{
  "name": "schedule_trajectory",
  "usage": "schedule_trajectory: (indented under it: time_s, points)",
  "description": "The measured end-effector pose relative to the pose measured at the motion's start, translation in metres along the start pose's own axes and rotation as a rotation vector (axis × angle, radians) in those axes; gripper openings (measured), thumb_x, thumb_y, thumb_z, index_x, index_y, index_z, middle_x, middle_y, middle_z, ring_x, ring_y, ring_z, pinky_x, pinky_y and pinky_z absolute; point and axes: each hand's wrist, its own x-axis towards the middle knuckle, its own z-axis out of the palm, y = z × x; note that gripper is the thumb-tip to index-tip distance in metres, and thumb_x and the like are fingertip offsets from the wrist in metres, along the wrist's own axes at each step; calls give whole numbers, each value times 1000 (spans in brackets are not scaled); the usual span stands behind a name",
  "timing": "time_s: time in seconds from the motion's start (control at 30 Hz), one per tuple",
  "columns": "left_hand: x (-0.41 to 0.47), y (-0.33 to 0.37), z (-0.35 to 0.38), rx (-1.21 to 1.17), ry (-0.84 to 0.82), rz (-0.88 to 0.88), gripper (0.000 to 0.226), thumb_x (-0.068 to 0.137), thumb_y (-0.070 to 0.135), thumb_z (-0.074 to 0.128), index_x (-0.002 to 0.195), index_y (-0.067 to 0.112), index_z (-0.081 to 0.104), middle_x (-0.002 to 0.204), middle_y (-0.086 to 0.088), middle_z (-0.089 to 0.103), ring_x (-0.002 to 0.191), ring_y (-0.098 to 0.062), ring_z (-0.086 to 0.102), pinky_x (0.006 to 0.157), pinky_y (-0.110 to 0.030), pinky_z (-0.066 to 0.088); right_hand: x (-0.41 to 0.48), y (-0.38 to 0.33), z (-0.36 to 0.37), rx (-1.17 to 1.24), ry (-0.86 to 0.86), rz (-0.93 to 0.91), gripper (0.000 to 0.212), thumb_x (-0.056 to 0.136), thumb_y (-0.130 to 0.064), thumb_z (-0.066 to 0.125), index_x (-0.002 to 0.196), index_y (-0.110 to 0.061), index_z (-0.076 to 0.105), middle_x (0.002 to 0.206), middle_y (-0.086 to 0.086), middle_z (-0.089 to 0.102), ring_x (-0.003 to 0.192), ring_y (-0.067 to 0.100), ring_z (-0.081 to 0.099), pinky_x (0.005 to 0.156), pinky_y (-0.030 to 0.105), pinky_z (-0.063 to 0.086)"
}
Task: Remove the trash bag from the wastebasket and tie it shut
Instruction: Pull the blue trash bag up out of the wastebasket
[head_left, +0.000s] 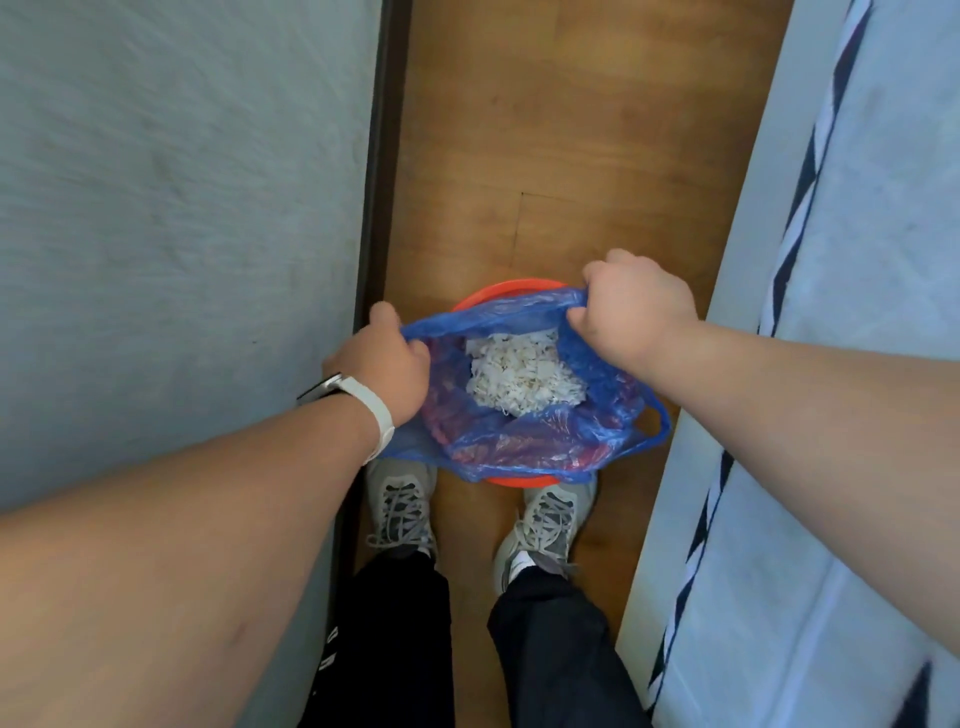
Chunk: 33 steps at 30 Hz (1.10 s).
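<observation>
A blue plastic trash bag (530, 441) sits in an orange-red wastebasket (506, 288) on the wooden floor, straight below me. Shredded white paper (524, 376) fills the bag's middle. My left hand (384, 371), with a white watch band on the wrist, grips the bag's left rim. At the bag's upper right rim my right hand (631, 309) is closed on the plastic. The rim is stretched between both hands and pulled above the basket. One loose bag handle (657, 423) hangs at the right. Only slivers of the basket's rim show.
A grey wall (182, 208) with a dark baseboard runs along the left. A bed with pale striped bedding (841, 364) lines the right. My two feet in grey sneakers (402, 506) stand just behind the basket. Wooden floor (571, 156) stretches ahead.
</observation>
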Motion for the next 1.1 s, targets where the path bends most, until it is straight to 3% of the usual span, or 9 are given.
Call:
schedule_trajectory:
  time_s: [0.1,0.2,0.37,0.47,0.57,0.7,0.87,1.1]
  points:
    - [-2,2,-1,-11,-28,50,27,92,42,47,98,16,43,83,-10,60,79,-38,61,70,-42,48,-1,0,3,-45,31,-3,8,88,-14,52,82,-13,46,80,8,57,67,29,49,53,33,30]
    - [-4,5,-3,-7,-72,70,29,88,45,53,96,20,41,85,-8,62,75,-35,58,67,-39,47,-4,-2,6,-92,62,5,14,86,-7,52,83,-14,41,61,1,43,52,24,40,46,30,17]
    - [-15,-2,-8,-74,-111,-28,16,80,17,57,95,16,51,86,-9,63,76,-34,58,65,-35,44,-2,5,7,-38,47,13,13,85,-4,48,86,-15,41,64,4,52,53,25,46,46,32,17]
    - [-25,-10,-9,-80,-122,-113,10,80,14,51,86,10,58,90,-17,65,79,-38,59,66,-36,44,-1,7,7,118,38,72,12,89,-13,44,80,-14,51,75,6,56,66,29,51,51,32,27]
    - [-43,-11,-9,-151,-81,-228,13,85,16,47,86,10,58,79,-9,58,72,-32,50,66,-34,39,-3,4,5,195,31,103,24,93,-25,43,73,-14,52,84,7,48,74,29,48,62,36,37]
    - [-62,2,-10,-282,10,-289,16,91,19,45,87,7,55,80,-10,55,73,-32,47,66,-33,35,-3,1,-2,242,-8,114,31,92,-27,43,65,-14,50,77,8,55,72,30,55,60,37,43]
    - [-66,11,-7,-338,69,-274,20,92,24,47,84,8,54,81,-11,57,73,-32,48,64,-33,34,-5,2,-9,244,-20,124,27,92,-32,42,72,-17,52,71,5,58,66,28,56,52,32,37]
    - [-70,17,-17,-406,170,-248,20,91,22,46,75,10,47,68,-5,50,68,-33,45,61,-33,29,-7,-7,-21,177,-91,183,40,89,-51,44,77,-15,56,73,3,59,66,24,57,51,30,39]
